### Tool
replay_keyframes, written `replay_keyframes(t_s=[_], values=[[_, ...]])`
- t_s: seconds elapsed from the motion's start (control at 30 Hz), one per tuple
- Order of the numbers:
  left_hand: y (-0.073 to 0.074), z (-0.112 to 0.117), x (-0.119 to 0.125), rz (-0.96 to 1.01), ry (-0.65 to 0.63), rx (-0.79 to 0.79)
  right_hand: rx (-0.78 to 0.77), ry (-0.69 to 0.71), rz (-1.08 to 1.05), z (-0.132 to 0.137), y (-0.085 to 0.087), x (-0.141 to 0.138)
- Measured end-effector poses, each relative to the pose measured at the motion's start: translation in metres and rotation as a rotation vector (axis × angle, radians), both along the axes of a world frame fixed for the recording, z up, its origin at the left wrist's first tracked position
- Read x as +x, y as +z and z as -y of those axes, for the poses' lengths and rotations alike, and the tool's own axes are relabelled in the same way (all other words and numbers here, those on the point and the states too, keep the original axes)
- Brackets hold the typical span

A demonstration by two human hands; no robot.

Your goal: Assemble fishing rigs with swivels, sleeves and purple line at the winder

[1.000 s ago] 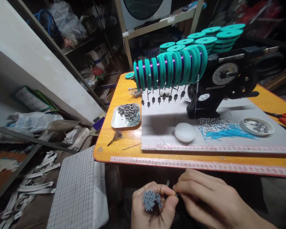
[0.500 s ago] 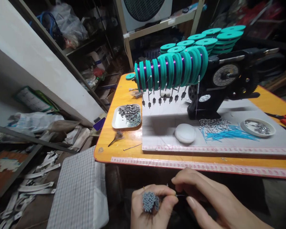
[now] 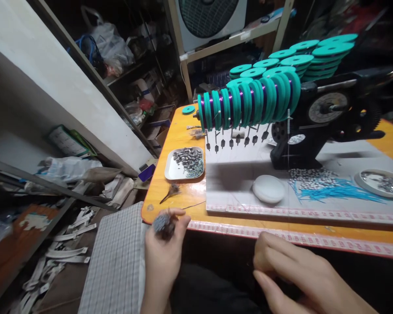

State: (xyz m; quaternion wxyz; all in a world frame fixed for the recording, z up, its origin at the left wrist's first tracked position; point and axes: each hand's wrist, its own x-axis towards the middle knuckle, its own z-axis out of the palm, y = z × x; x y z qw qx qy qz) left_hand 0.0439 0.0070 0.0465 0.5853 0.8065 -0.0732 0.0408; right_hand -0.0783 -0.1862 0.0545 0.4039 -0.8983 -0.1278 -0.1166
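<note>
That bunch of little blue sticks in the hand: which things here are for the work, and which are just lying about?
For the work:
left hand holding a bundle of blue-tipped wires
right hand
tray of grey beads
green spools of purple wire

Just lying about:
plastic bag
checked cloth
white straps
fan

left hand (image 3: 165,248): checked cloth pad (image 3: 116,261) just beside, tabletop (image 3: 157,183) corner just ahead | right hand (image 3: 291,274): taped tabletop edge (image 3: 281,237) just ahead | between hands: open gap below edge | farther on: metal tray (image 3: 173,172), black winding machine (image 3: 314,148) block reach
</note>
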Motion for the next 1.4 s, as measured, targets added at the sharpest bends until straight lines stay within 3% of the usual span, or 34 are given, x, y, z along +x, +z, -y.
replay_keyframes(t_s=[0.17,0.3,0.57,0.73,0.93,1.1,1.27,1.4], values=[[0.001,0.007,0.046,0.020,-0.140,0.171,0.059,-0.036,0.009,-0.004,0.002,0.008],[-0.002,0.020,0.049,0.002,-0.148,0.062,0.066,-0.101,-0.007,-0.004,-0.002,0.009],[-0.013,0.025,0.038,-0.001,0.038,-0.226,0.159,-0.173,0.060,-0.006,-0.003,0.011],[-0.009,0.022,0.042,-0.071,-0.060,-0.375,0.191,-0.193,0.037,-0.004,-0.006,0.010],[-0.001,0.030,0.002,-0.294,-0.252,-0.603,0.309,-0.233,-0.031,-0.004,-0.008,0.016],[-0.011,0.040,-0.030,-0.522,-0.439,-0.832,0.504,-0.232,0.024,-0.007,-0.002,0.033],[-0.024,0.044,-0.046,-0.544,-0.482,-0.706,0.584,-0.146,0.025,-0.010,-0.002,0.034],[-0.035,0.037,-0.057,-0.619,-0.444,-0.579,0.397,-0.111,0.105,-0.008,-0.009,0.025]])
